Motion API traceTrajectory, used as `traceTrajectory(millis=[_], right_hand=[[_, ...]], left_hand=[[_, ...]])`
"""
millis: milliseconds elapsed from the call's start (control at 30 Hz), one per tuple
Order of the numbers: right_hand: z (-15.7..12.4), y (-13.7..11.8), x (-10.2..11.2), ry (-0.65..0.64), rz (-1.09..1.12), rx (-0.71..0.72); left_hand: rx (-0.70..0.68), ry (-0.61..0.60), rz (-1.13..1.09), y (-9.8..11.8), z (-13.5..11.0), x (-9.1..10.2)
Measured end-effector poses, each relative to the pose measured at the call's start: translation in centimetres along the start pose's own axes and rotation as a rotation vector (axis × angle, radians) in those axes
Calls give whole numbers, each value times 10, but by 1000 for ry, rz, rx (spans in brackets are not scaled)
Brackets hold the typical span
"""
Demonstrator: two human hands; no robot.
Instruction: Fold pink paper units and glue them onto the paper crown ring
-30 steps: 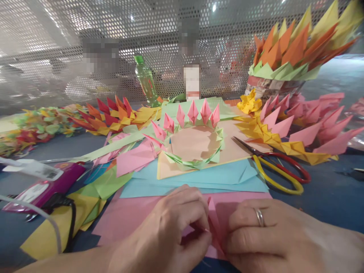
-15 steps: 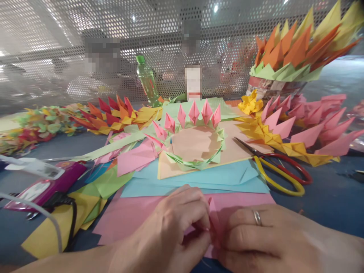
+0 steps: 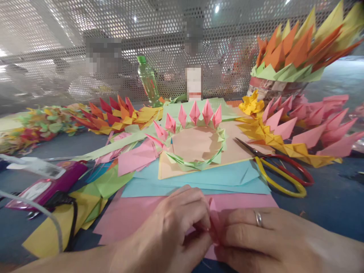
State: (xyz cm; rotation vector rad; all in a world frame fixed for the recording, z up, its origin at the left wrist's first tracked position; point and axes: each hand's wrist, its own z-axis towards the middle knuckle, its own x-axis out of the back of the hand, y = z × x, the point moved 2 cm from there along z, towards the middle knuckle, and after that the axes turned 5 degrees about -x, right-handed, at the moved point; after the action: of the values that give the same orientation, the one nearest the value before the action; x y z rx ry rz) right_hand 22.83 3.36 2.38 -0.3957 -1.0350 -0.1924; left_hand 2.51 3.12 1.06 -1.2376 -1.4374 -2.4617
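Note:
Low in the middle of the head view, my left hand (image 3: 186,223) is closed, its thumb and fingertips pinching the left side of a small folded pink paper piece (image 3: 215,218). My right hand (image 3: 253,237), with a ring on one finger, presses its fingers together on the right side of the same piece. Both hands rest over large pink sheets (image 3: 127,216). Just beyond lie blue sheets (image 3: 196,184) and a peach sheet (image 3: 193,146). On the peach sheet stands a green paper ring (image 3: 196,163) with several pink folded points (image 3: 195,113) along its far side.
Scissors (image 3: 273,163) with red and yellow handles lie to the right. A purple glue gun (image 3: 48,185) and cables (image 3: 54,220) lie left. Behind stand a green bottle (image 3: 148,83), a perforated metal screen (image 3: 222,49) and an orange-and-yellow paper crown (image 3: 290,49). Yellow-and-pink folded strips (image 3: 278,138) lie right.
The view has shifted very slightly. Both hands keep hold of the pink paper in nearly the same place, and my right fingers have moved only a little.

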Motion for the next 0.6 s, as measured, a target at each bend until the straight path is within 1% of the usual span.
traceTrajectory(millis=[67,100,133,200,300,400,433,600], right_hand=[[1,1,-4,-1,-15,-9],[1,2,-6,-22,-1,-18],[0,3,-8,-43,37,-10],[-1,4,-12,-79,126,-39],[-2,8,-16,-112,215,-157],[-1,8,-18,-153,249,-175],[-1,8,-18,-160,234,-203],[-5,3,-20,-101,205,-219]], left_hand=[[11,3,4,-1,0,0],[14,5,1,-2,1,0],[15,7,-4,-2,1,0],[26,19,-22,-1,2,1],[39,51,-42,-1,2,1],[49,78,-34,-2,0,-1],[59,84,-29,-2,-1,-2],[104,72,-84,0,1,-3]])
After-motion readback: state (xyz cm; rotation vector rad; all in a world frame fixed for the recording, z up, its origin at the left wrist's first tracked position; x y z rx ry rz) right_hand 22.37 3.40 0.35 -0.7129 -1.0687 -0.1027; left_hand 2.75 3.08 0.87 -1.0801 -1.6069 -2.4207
